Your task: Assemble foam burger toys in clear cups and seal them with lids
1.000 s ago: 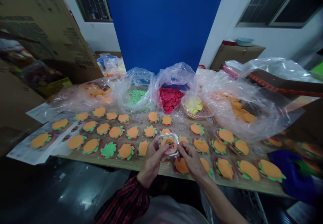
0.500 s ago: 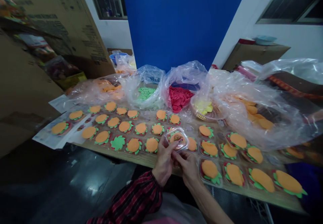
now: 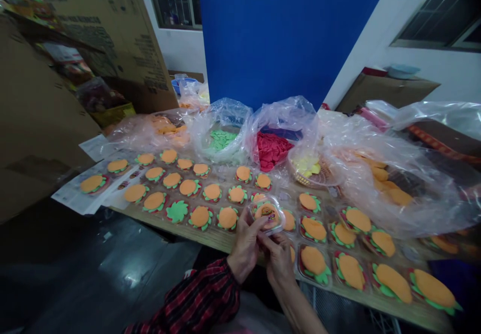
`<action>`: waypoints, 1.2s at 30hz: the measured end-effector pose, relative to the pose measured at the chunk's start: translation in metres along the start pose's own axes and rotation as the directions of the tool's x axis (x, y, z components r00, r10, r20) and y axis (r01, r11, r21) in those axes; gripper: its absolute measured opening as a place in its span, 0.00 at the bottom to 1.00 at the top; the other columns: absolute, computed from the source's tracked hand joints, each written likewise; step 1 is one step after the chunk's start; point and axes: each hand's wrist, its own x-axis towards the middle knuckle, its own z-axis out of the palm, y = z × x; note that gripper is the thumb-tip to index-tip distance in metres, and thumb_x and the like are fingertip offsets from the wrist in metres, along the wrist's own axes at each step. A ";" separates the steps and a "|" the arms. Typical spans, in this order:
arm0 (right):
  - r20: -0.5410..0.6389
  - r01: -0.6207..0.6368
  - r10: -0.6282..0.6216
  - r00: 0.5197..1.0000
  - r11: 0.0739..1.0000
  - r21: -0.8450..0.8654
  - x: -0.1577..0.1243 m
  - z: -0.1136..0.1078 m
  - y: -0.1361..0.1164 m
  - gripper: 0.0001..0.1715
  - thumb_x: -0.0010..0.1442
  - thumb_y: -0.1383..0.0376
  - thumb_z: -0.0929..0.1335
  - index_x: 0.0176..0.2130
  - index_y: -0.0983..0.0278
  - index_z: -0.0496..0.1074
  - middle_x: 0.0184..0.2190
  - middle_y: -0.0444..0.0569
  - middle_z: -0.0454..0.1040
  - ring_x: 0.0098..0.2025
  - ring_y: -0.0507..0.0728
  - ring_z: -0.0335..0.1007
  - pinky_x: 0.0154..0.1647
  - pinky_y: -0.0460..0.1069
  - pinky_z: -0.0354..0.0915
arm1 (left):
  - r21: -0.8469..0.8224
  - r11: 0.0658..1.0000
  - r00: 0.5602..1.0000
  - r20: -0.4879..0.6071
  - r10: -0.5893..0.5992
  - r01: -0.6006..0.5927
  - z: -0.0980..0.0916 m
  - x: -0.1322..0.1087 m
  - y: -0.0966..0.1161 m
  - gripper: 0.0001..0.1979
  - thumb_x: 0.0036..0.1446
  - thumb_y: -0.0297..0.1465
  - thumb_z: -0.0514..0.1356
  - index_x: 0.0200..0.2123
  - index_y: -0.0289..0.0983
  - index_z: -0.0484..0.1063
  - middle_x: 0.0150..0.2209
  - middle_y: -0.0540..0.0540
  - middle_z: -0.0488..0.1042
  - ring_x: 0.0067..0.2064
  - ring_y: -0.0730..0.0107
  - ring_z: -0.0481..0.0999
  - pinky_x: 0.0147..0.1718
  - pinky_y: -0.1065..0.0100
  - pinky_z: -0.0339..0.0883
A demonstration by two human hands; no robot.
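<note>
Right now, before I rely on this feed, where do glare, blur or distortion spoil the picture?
Head view, lower left: light glares off the dark floor; head view, centre: the label on the clear container in the left hand is too soft to read; head view, lower right: the last orange-topped burger looks stretched, likely by the wide lens.

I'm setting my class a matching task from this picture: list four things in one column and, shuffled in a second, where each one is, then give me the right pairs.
Things
1. Clear container
2. Red pieces
3. Yellow pieces
4. Blue panel

Places
A. In a basket
B. Upright beyond the table
C. In the left hand, with the right hand at its near edge
D. In a clear plastic bag

Right pairs
1-C
2-D
3-A
4-B
</note>
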 end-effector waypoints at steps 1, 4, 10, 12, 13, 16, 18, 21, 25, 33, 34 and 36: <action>0.017 0.008 -0.007 1.000 0.999 -0.032 0.000 -0.002 0.002 0.12 0.35 0.61 0.75 0.17 0.64 0.72 0.15 0.42 0.67 0.19 0.49 0.56 0.21 0.45 0.53 | -0.005 1.000 1.000 -0.004 -0.012 0.012 -0.001 0.001 0.001 0.15 0.44 0.28 0.65 0.36 0.38 0.66 0.31 0.53 0.72 0.33 0.75 0.73 0.33 0.73 0.66; 0.181 0.010 0.027 0.983 0.979 -0.203 0.005 -0.017 0.000 0.17 0.41 0.55 0.74 0.18 0.65 0.71 0.15 0.43 0.66 0.19 0.50 0.56 0.21 0.45 0.53 | 0.005 0.999 0.999 -0.001 -0.033 0.033 -0.006 0.005 0.006 0.14 0.42 0.28 0.66 0.34 0.37 0.67 0.29 0.53 0.72 0.31 0.75 0.73 0.32 0.72 0.66; 0.174 0.190 -0.147 0.974 0.946 -0.263 0.026 -0.044 -0.044 0.17 0.51 0.52 0.70 0.31 0.63 0.74 0.24 0.45 0.70 0.26 0.53 0.63 0.27 0.47 0.61 | 0.135 0.987 0.983 0.151 -0.108 0.088 -0.010 0.007 0.026 0.18 0.42 0.25 0.65 0.40 0.37 0.69 0.37 0.47 0.74 0.37 0.67 0.74 0.35 0.65 0.69; 0.196 0.233 -0.182 0.964 0.931 -0.281 0.031 -0.043 -0.058 0.15 0.51 0.54 0.70 0.34 0.62 0.74 0.28 0.46 0.72 0.30 0.54 0.65 0.30 0.47 0.61 | 0.209 0.975 0.963 0.240 -0.126 0.075 -0.007 0.003 0.030 0.20 0.41 0.22 0.64 0.41 0.36 0.70 0.39 0.45 0.75 0.39 0.66 0.74 0.38 0.66 0.68; 0.217 0.249 -0.190 0.958 0.924 -0.289 0.033 -0.042 -0.063 0.14 0.51 0.55 0.71 0.33 0.63 0.74 0.28 0.46 0.71 0.31 0.53 0.64 0.30 0.46 0.61 | 0.240 0.969 0.956 0.266 -0.126 0.061 -0.005 0.001 0.031 0.21 0.40 0.21 0.63 0.42 0.35 0.70 0.39 0.45 0.75 0.41 0.66 0.73 0.39 0.67 0.68; 0.234 0.264 -0.206 0.950 0.932 -0.249 0.033 -0.038 -0.066 0.12 0.50 0.58 0.71 0.26 0.64 0.71 0.23 0.43 0.67 0.26 0.51 0.59 0.28 0.45 0.57 | 0.289 0.956 0.954 0.272 -0.123 0.041 -0.001 -0.003 0.031 0.23 0.38 0.18 0.63 0.41 0.36 0.70 0.41 0.46 0.75 0.43 0.67 0.73 0.41 0.69 0.66; 0.186 0.252 -0.219 0.958 0.952 -0.175 0.031 -0.038 -0.061 0.12 0.50 0.59 0.71 0.25 0.63 0.69 0.21 0.42 0.64 0.24 0.50 0.56 0.26 0.45 0.55 | 0.301 0.953 0.966 0.235 -0.112 0.037 -0.001 -0.004 0.028 0.23 0.38 0.20 0.65 0.41 0.37 0.69 0.40 0.46 0.75 0.42 0.66 0.73 0.40 0.68 0.66; 0.104 0.242 -0.235 0.966 0.968 -0.063 0.027 -0.039 -0.053 0.12 0.49 0.59 0.72 0.23 0.63 0.68 0.20 0.41 0.61 0.23 0.49 0.54 0.24 0.45 0.54 | 0.313 0.950 0.981 0.184 -0.067 0.006 -0.001 -0.006 0.020 0.20 0.39 0.24 0.66 0.39 0.37 0.68 0.39 0.46 0.75 0.41 0.66 0.73 0.39 0.68 0.66; 0.109 0.207 -0.203 0.973 0.978 -0.028 0.028 -0.048 -0.049 0.12 0.48 0.59 0.72 0.23 0.63 0.68 0.21 0.41 0.62 0.23 0.49 0.55 0.25 0.45 0.56 | 0.271 0.962 0.980 0.197 -0.025 -0.030 -0.001 -0.009 0.013 0.22 0.39 0.25 0.67 0.40 0.38 0.69 0.41 0.46 0.74 0.42 0.66 0.73 0.41 0.67 0.66; 0.473 0.349 -0.152 0.868 0.863 -0.364 0.033 -0.053 -0.088 0.12 0.48 0.60 0.72 0.33 0.64 0.73 0.29 0.46 0.70 0.34 0.54 0.64 0.36 0.47 0.62 | 0.647 0.731 0.926 0.374 -0.058 -0.216 -0.008 0.000 0.022 0.26 0.34 0.28 0.69 0.42 0.34 0.73 0.36 0.46 0.75 0.37 0.64 0.72 0.36 0.68 0.66; 0.514 0.352 -0.118 0.850 0.852 -0.387 0.033 -0.052 -0.092 0.11 0.49 0.60 0.72 0.31 0.64 0.72 0.28 0.45 0.69 0.33 0.53 0.64 0.35 0.47 0.61 | 0.686 0.685 0.923 0.381 -0.053 -0.244 -0.008 0.000 0.023 0.26 0.34 0.29 0.69 0.43 0.34 0.73 0.36 0.46 0.75 0.37 0.65 0.72 0.35 0.69 0.65; 0.558 0.343 -0.072 0.827 0.851 -0.398 0.032 -0.050 -0.095 0.10 0.51 0.60 0.71 0.29 0.64 0.70 0.27 0.44 0.67 0.31 0.52 0.63 0.33 0.46 0.60 | 0.733 0.621 0.919 0.391 -0.051 -0.277 -0.008 -0.001 0.026 0.26 0.34 0.30 0.68 0.42 0.33 0.73 0.34 0.47 0.75 0.35 0.66 0.71 0.34 0.70 0.65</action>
